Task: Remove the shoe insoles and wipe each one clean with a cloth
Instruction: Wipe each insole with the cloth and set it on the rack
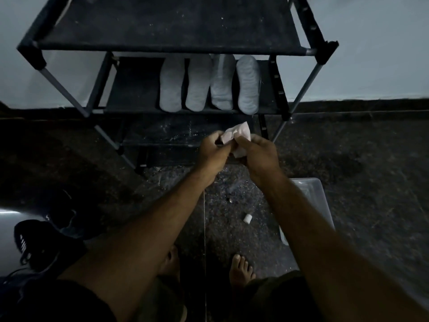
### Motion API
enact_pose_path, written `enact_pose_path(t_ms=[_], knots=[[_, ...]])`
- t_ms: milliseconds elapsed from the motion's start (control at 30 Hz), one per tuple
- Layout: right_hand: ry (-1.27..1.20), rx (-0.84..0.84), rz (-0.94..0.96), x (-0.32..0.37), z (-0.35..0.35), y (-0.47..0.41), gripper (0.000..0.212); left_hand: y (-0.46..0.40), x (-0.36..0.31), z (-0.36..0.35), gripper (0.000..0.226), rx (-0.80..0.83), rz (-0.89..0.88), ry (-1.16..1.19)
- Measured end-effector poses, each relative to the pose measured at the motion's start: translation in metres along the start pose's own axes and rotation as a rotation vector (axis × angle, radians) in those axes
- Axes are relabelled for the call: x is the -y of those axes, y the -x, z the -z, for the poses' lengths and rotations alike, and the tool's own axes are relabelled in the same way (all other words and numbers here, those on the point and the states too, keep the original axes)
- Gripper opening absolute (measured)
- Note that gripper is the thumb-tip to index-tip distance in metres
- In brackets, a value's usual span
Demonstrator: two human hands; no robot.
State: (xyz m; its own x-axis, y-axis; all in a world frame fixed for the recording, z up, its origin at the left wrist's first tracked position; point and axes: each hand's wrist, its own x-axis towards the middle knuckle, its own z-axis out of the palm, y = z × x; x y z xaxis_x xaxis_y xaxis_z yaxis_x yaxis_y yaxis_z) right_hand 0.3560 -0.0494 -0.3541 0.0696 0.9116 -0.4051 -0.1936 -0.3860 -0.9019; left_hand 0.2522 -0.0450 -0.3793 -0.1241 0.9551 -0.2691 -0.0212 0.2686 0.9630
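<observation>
Standing over the shoe rack (299,48), both hands are bunched on one cloth (236,138) just in front of its lower shelves: left hand (212,154) pinches the left edge, right hand (258,154) grips the right side. All four insoles (209,83) sit side by side on the rack's middle shelf, just beyond the cloth. I'd refold to a clean face before wiping heel to toe. A black shoe (34,242) lies off to the rack's lower left; no readable brand anywhere.

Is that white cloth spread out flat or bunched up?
Bunched up: the cloth is crumpled between the left hand and right hand, corners sticking out.
</observation>
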Motion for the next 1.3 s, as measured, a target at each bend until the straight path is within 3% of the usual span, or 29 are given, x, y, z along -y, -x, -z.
enact_pose_path(t_ms=[167,300,567,833,1100,1300], knots=[[-0.142,-0.130,-0.013,-0.002,0.008,-0.014,0.014,-0.021,0.003,-0.005,0.020,-0.065,0.083,0.057],[-0.169,-0.216,-0.016,-0.002,0.019,-0.025,0.011,-0.057,-0.004,-0.020,0.026,-0.159,0.002,-0.114],[-0.251,-0.288,0.011,0.003,0.034,-0.033,0.011,-0.117,-0.028,-0.051,0.037,-0.185,-0.040,-0.345],[-0.289,-0.290,0.030,0.006,0.036,-0.039,0.013,-0.133,-0.024,-0.060,0.014,-0.225,0.041,-0.392],[-0.334,-0.315,0.025,0.014,0.034,-0.039,0.019,-0.080,-0.005,-0.042,0.005,-0.187,-0.016,-0.307],[-0.354,-0.125,0.013,0.027,0.021,-0.022,0.012,0.008,-0.012,-0.015,0.004,-0.084,-0.014,-0.100]])
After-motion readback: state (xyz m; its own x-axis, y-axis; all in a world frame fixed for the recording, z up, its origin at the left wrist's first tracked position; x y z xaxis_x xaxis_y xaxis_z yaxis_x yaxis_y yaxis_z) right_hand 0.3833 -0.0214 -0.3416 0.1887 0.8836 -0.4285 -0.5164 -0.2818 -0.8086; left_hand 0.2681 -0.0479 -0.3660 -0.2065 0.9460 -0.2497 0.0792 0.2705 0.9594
